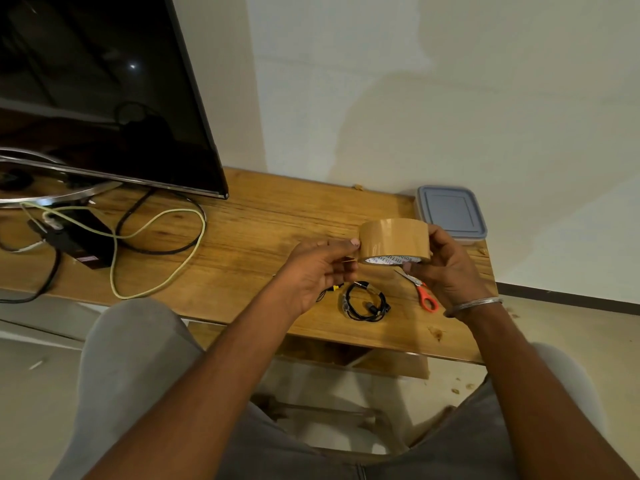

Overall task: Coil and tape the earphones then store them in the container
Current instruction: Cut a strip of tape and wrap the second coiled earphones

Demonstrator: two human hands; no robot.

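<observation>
Within right grip (446, 268), tape roll (394, 237)

Forearms (214, 368) were bare. Thin silver bangle (474, 304) worn at the wrist of the right hand (446, 268). Legs in plain light grey trousers (138, 358).

Lettering on the tape roll, little else legible.
The tape roll (394, 237) carries blue lettering round the white rim of its core (394, 260), upside down from where I stand. "555" and the letters "TAP" can be made out, and the rest is hidden or too small. The black box (83, 244) among the cables bears a reddish label (90, 259), its print too small to read.
</observation>
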